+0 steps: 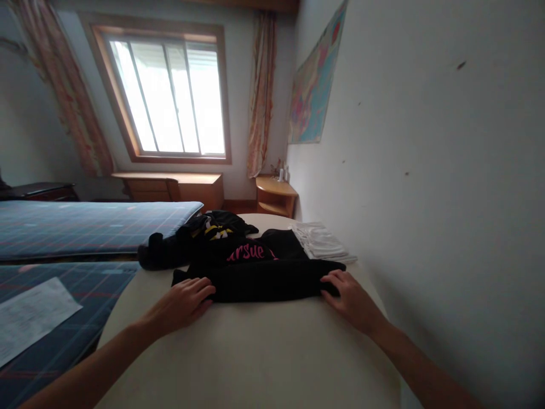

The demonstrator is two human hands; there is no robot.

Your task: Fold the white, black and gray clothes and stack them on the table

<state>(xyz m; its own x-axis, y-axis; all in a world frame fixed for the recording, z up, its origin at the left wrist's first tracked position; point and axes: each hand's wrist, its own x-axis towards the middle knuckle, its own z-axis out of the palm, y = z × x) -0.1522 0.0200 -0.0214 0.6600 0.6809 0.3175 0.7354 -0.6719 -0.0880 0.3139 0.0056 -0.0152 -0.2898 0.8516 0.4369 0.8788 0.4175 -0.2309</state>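
Observation:
A black shirt (259,281) with pink lettering lies across the table, its near part folded over into a long flat band. At the band's left end, my left hand (185,301) has its fingers curled over the cloth and the thumb at the near edge. My right hand (347,298) grips the right end, fingers on top and thumb lower down. Behind the lettering rests a crumpled black garment (217,224) with yellow and white print. White folded cloth (319,241) lies just beyond the shirt on the right.
The cream table (264,358) has a rounded edge and stands close to the white wall (447,227) on the right. Left of it are blue plaid mattresses (85,227), with a paper sheet (34,318) on the nearer one. A wooden corner shelf (276,190) stands farther back.

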